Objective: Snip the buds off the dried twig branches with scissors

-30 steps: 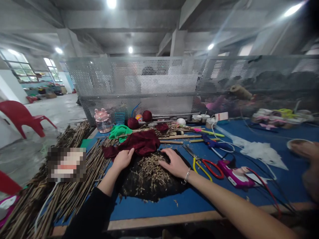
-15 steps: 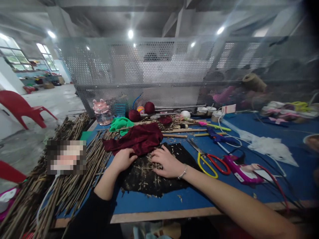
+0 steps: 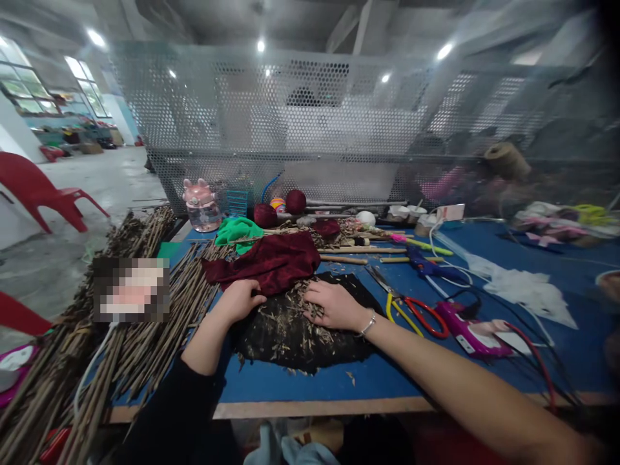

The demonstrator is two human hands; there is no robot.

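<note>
A black cloth [image 3: 290, 358] strewn with dried plant bits [image 3: 285, 316] lies in front of me on the blue tabletop. My left hand [image 3: 241, 299] rests at its upper left edge, thumb apart from the fingers, close against a crumpled maroon cloth [image 3: 276, 261]. It appears to lie on the cloth without lifting anything. On the upper right of the black cloth, my right hand [image 3: 336, 305] is curled down over a small clump of the bits, which shows between thumb and fingers. The fingertips are partly hidden among the bits.
Scissors [image 3: 402, 303] with yellow and red handles lie right of the cloth, near a purple power strip [image 3: 477, 329] and a blue glue gun [image 3: 426, 261]. Long dry stalks [image 3: 169, 323] fill the left side. Behind are a green cloth [image 3: 239, 234] and a pink-lidded bottle [image 3: 201, 206].
My right hand has shifted slightly right, and more loose plant bits lie spread over the cloth's middle. My left hand stays at the same edge. The view has tilted a little.
</note>
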